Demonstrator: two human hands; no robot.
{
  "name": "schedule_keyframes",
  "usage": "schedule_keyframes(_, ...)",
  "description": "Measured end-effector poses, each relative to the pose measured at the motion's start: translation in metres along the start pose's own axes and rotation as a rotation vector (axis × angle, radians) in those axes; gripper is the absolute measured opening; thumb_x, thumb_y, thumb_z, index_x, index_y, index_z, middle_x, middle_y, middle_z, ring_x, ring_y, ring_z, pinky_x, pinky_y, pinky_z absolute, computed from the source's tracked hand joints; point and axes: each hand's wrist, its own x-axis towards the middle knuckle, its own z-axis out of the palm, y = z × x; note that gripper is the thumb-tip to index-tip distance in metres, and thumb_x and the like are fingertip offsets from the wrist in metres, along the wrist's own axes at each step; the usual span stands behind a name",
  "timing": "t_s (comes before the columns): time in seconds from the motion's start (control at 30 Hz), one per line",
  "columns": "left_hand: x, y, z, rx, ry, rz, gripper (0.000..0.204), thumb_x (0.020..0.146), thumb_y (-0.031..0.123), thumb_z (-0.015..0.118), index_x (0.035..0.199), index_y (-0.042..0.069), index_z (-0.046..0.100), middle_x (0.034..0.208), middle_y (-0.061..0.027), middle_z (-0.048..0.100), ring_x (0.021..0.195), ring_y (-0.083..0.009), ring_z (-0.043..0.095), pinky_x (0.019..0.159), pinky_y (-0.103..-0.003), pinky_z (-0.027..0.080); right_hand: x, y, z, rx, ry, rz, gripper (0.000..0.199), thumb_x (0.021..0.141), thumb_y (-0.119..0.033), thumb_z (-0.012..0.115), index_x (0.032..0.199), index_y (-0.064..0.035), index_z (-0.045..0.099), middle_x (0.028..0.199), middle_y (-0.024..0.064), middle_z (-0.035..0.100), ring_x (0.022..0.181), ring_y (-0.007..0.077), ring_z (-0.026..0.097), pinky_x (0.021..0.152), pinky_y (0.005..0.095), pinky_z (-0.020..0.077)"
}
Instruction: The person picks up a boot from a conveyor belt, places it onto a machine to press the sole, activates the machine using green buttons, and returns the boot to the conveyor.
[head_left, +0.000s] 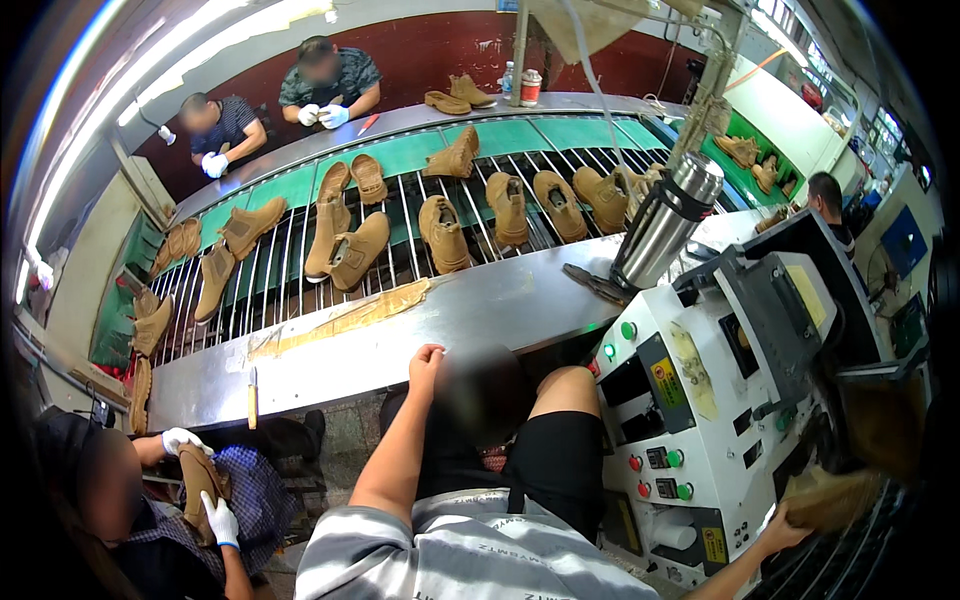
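My left hand (pixel 427 368) is held up over my lap, close to the near edge of the metal bench (pixel 480 318). Its fingers are curled in, and I see nothing in them. Down at the lower right, my right hand (pixel 785 532) grips a tan boot (pixel 832 500), which is smeared by motion. That boot is beside the white machine (pixel 715 430) with green and red buttons. A darker brown shape (pixel 885 425) shows behind it, too dim to make out.
Tan boots (pixel 443 235) stand along the rod conveyor (pixel 400 220). A steel thermos (pixel 668 222) and pincers (pixel 596 284) sit on the bench, with a yellow-handled knife (pixel 253 400) farther left. At left, a gloved co-worker holds a shoe (pixel 200 490); two others sit across.
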Motion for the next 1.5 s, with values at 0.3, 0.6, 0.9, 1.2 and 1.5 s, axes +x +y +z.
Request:
schedule_keyframes(0.3, -0.115, 0.016, 0.120, -0.278, -0.649, 0.295, 0.036, 0.090, 0.005, 0.060, 0.125, 0.004, 0.052, 0.097, -0.0053, 0.061, 0.090, -0.0134, 0.059, 0.082, -0.029, 0.049, -0.061, -0.040, -0.013, 1.075, -0.303, 0.548, 0.031, 0.086, -0.011, 0.060, 0.106, 0.0124, 0.059, 0.116, 0.0165, 0.061, 0.104, 0.0251, 0.058, 0.095, 0.0365, 0.0473)
schedule_keyframes(0.6, -0.155, 0.180, 0.126, -0.430, -1.132, 0.085, 0.081, 0.075, 0.034, 0.080, 0.140, 0.002, 0.041, 0.140, -0.0154, 0.048, 0.130, -0.0268, 0.045, 0.107, -0.042, 0.036, -0.197, -0.371, -0.133, 1.437, -1.399, -0.011, 0.071, 0.069, -0.006, 0.079, 0.132, -0.0034, 0.047, 0.129, 0.0094, 0.053, 0.117, 0.0217, 0.054, 0.101, 0.0382, 0.0440)
schedule_keyframes(0.9, -0.089, 0.138, -0.062, -0.935, -0.213, -0.308, 0.057, 0.084, 0.033, 0.062, 0.128, -0.001, 0.050, 0.117, -0.0180, 0.061, 0.106, -0.0319, 0.061, 0.089, -0.044, 0.052, -0.225, -0.451, -0.132, 1.202, -1.441, -0.794, 0.043, 0.075, -0.018, 0.075, 0.113, -0.0018, 0.063, 0.120, 0.0158, 0.057, 0.112, 0.0319, 0.056, 0.097, 0.0369, 0.0443)
schedule_keyframes(1.2, 0.088, 0.164, -0.088, -0.269, 0.330, 0.081, 0.045, 0.078, 0.015, 0.074, 0.115, -0.003, 0.057, 0.111, -0.0142, 0.065, 0.099, -0.0235, 0.063, 0.085, -0.035, 0.050, -0.263, -0.477, -0.072, 1.101, -1.598, -0.558, 0.034, 0.076, -0.010, 0.073, 0.108, -0.0015, 0.065, 0.110, 0.0128, 0.062, 0.103, 0.0262, 0.060, 0.087, 0.0332, 0.0490)
schedule_keyframes(1.5, 0.181, 0.098, -0.008, 0.632, 0.491, 0.157, 0.067, 0.070, 0.030, 0.079, 0.127, 0.005, 0.054, 0.126, -0.0150, 0.057, 0.115, -0.0346, 0.055, 0.096, -0.041, 0.045, -0.264, -0.642, 0.125, 1.183, -1.569, -0.129, 0.032, 0.083, -0.002, 0.065, 0.115, -0.0022, 0.058, 0.100, 0.0025, 0.060, 0.092, 0.0111, 0.058, 0.082, 0.0260, 0.0475)
